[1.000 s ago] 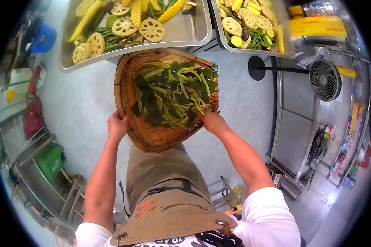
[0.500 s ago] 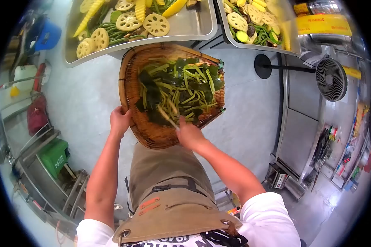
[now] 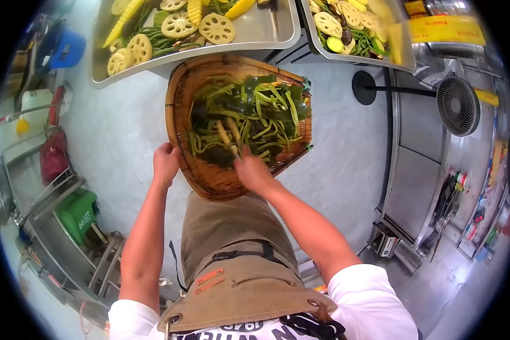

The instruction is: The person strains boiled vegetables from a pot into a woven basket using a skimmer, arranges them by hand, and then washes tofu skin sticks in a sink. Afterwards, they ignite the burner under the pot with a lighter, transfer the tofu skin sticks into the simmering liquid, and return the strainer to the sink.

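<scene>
Clock directions are read around the basket [image 3: 212, 184], which the person holds over the floor [image 3: 345, 158] at 12 o'clock from the apron [image 3: 238, 283]. The left hand [image 3: 167, 164] grips its rim at 8 o'clock. The right hand [image 3: 256, 171], slightly blurred between 5 and 6 o'clock, is closed around tongs [image 3: 226, 136], whose two pale tips slant towards 11 o'clock among the greens [image 3: 266, 107]. These cut stems and dark leaves cover the middle of the basket, leaving bare wicker at 7 o'clock. At 11 o'clock is a tray [image 3: 260, 28] of lotus root [image 3: 217, 29], beans and yellow strips; whether the basket touches it cannot be told. A second tray [image 3: 368, 63] of mixed vegetables sits between 1 and 2 o'clock. Farther off are a fan [image 3: 458, 106] at 3, a green bin [image 3: 78, 215] at 8 and a blue bucket [image 3: 68, 48] at 10.
</scene>
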A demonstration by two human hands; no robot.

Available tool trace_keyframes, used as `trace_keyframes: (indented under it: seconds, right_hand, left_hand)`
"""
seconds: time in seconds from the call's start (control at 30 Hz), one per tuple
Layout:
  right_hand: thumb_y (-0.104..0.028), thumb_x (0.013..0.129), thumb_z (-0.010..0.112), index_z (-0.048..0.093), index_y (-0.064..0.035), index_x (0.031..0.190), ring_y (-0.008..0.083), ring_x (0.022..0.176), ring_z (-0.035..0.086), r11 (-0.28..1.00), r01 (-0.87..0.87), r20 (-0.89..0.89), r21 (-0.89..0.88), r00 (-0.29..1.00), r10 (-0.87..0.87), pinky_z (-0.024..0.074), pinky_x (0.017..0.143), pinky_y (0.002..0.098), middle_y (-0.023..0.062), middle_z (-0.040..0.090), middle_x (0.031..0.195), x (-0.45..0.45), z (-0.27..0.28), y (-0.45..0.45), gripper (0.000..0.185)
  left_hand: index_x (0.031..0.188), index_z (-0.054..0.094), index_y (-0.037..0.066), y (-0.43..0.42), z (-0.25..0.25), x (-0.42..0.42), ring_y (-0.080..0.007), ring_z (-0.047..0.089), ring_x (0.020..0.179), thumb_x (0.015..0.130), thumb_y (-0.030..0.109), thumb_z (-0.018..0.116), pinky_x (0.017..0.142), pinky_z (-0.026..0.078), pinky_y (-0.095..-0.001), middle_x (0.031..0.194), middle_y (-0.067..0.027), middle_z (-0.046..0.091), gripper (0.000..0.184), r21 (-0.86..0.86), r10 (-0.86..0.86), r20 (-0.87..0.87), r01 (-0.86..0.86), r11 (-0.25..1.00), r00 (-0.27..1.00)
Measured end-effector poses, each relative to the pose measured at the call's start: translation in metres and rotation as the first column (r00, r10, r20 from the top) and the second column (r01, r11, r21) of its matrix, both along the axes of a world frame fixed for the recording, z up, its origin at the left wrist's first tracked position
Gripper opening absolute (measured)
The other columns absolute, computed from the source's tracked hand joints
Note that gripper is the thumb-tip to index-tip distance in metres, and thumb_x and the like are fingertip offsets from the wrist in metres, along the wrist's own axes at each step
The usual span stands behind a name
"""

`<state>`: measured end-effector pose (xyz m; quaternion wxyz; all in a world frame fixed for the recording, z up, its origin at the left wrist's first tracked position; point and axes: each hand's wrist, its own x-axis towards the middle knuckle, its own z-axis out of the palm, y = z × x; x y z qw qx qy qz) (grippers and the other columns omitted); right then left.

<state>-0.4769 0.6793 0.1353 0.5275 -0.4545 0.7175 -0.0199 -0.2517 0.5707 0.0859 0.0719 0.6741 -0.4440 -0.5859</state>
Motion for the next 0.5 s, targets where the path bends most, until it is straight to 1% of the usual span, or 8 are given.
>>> trace_keyframes:
  seconds: [0.1,0.13,0.2,0.3,0.33,0.4,0.47,0.5]
  right_hand:
    - [-0.015,0.088,0.044,0.032,0.0103,0.128,0.0427,0.082,0.060,0.984,-0.148,-0.113,0.095,0.981,0.158,0.0477,0.072,0.0477,0.0308,0.060,0.087,0.001,-0.061,0.043,0.049]
    - [-0.015,0.086,0.046,0.029,0.0105,0.130,0.0427,0.082,0.060,0.977,-0.178,-0.112,0.118,0.975,0.191,0.0477,0.073,0.0489,0.0305,0.061,0.087,0.007,-0.051,0.050,0.053]
    - [-0.017,0.087,0.047,0.028,0.0105,0.131,0.0434,0.082,0.060,0.978,-0.187,-0.017,0.094,0.982,0.189,0.0470,0.073,0.0504,0.0299,0.061,0.088,0.007,-0.034,0.067,0.055]
    - [-0.018,0.087,0.047,0.027,0.0110,0.131,0.0437,0.083,0.060,0.987,-0.157,-0.075,0.043,0.984,0.160,0.0464,0.074,0.0513,0.0292,0.061,0.088,-0.024,0.006,0.059,0.057]
    - [-0.018,0.087,0.047,0.028,0.0110,0.131,0.0437,0.083,0.060,0.984,-0.161,-0.116,0.073,0.979,0.168,0.0466,0.074,0.0509,0.0287,0.061,0.088,-0.042,0.000,0.057,0.056]
    - [-0.018,0.086,0.047,0.031,0.0115,0.128,0.0436,0.084,0.059,0.988,-0.094,-0.294,0.119,0.948,0.125,0.0477,0.073,0.0491,0.0276,0.062,0.088,-0.077,-0.045,0.066,0.054]
    - [-0.004,0.080,0.044,0.034,0.0106,0.126,0.0403,0.082,0.063,0.973,-0.173,-0.349,0.153,0.912,0.217,0.0505,0.069,0.0468,0.0276,0.063,0.089,-0.092,-0.054,0.078,0.049]
    - [-0.004,0.080,0.045,0.035,0.0107,0.125,0.0402,0.082,0.063,0.961,-0.201,-0.325,0.188,0.911,0.254,0.0505,0.069,0.0467,0.0282,0.062,0.089,-0.092,-0.049,0.081,0.049]
  left_hand:
    - [0.090,0.060,-0.007,-0.005,0.012,-0.010,-0.0135,0.054,0.068,0.081,0.008,0.051,0.062,0.044,-0.0292,0.076,-0.0076,0.061,0.020,0.018,-0.023,0.022,0.023,1.000,0.999]
    - [0.091,0.060,-0.007,-0.003,0.007,-0.008,-0.0136,0.054,0.068,0.081,0.008,0.051,0.063,0.044,-0.0290,0.077,-0.0075,0.061,0.020,0.006,-0.005,0.015,0.005,1.000,1.000]
    - [0.091,0.059,-0.008,0.001,-0.001,-0.002,-0.0138,0.054,0.070,0.081,0.008,0.051,0.064,0.045,-0.0286,0.078,-0.0075,0.061,0.020,0.007,0.023,-0.007,-0.023,1.000,1.000]
    - [0.093,0.059,-0.008,0.000,-0.005,0.000,-0.0141,0.055,0.071,0.082,0.008,0.051,0.065,0.045,-0.0281,0.081,-0.0079,0.062,0.021,0.006,0.031,-0.038,-0.031,0.999,0.999]
    - [0.093,0.059,-0.008,0.000,-0.005,-0.001,-0.0141,0.055,0.071,0.082,0.008,0.051,0.065,0.045,-0.0280,0.081,-0.0080,0.062,0.021,0.000,0.019,-0.028,-0.019,1.000,0.999]
    - [0.094,0.059,-0.008,0.001,0.003,-0.004,-0.0141,0.055,0.071,0.082,0.008,0.051,0.066,0.045,-0.0280,0.082,-0.0084,0.062,0.022,0.005,0.000,0.004,0.000,1.000,1.000]
    - [0.094,0.059,-0.008,-0.003,0.015,-0.011,-0.0143,0.055,0.071,0.083,0.008,0.051,0.065,0.045,-0.0281,0.083,-0.0088,0.062,0.022,0.021,-0.021,0.041,0.020,1.000,0.999]
    - [0.094,0.059,-0.008,-0.004,0.014,-0.013,-0.0144,0.055,0.071,0.082,0.008,0.051,0.065,0.045,-0.0282,0.083,-0.0090,0.062,0.022,0.007,-0.031,0.049,0.031,0.999,0.998]
